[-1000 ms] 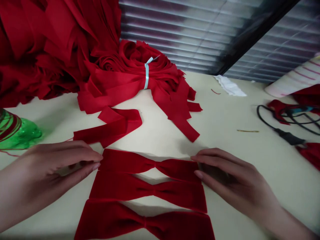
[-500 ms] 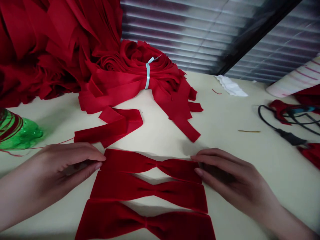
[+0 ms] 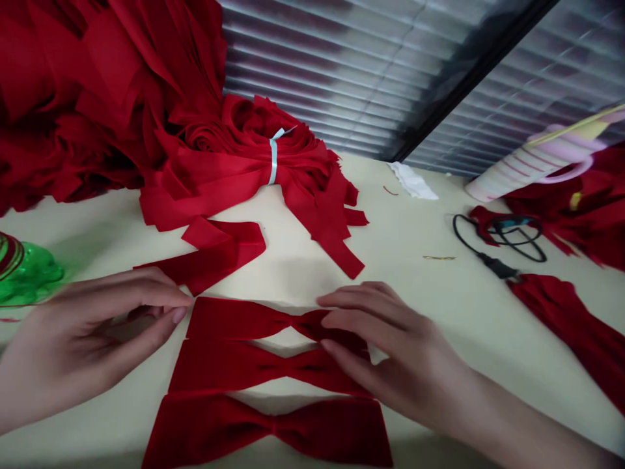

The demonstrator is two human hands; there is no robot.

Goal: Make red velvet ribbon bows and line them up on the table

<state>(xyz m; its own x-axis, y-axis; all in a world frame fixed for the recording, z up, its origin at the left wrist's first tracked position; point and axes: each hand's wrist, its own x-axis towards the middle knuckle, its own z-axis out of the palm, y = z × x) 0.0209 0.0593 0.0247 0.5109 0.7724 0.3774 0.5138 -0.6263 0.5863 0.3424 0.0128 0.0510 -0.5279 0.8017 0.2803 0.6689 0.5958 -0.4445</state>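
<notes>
Three red velvet bows lie flat in a column, each gathered at its middle: a far bow (image 3: 229, 319), a middle bow (image 3: 219, 365) and a near bow (image 3: 209, 426). Beside the far bow's left corner is my left hand (image 3: 112, 332), thumb and fingertips pinched together; what they hold, if anything, is too small to make out. My right hand (image 3: 390, 345) is over the right half of the far bow, its fingers apart, partly covering that bow and the middle one. Whether its fingertips touch the cloth I cannot tell.
A folded red strip (image 3: 224, 251) lies beyond the bows. Behind it sit a tied bundle of red strips (image 3: 303, 169) and a large red fabric heap (image 3: 97, 85). A green bottle (image 3: 34, 273) stands left; a black cable (image 3: 493, 264) and striped cup (image 3: 508, 172) are right.
My right hand has moved left from the far bow's right end to above its right half, with fingers spreading. My left hand stays near the left corner. The view has shifted right.
</notes>
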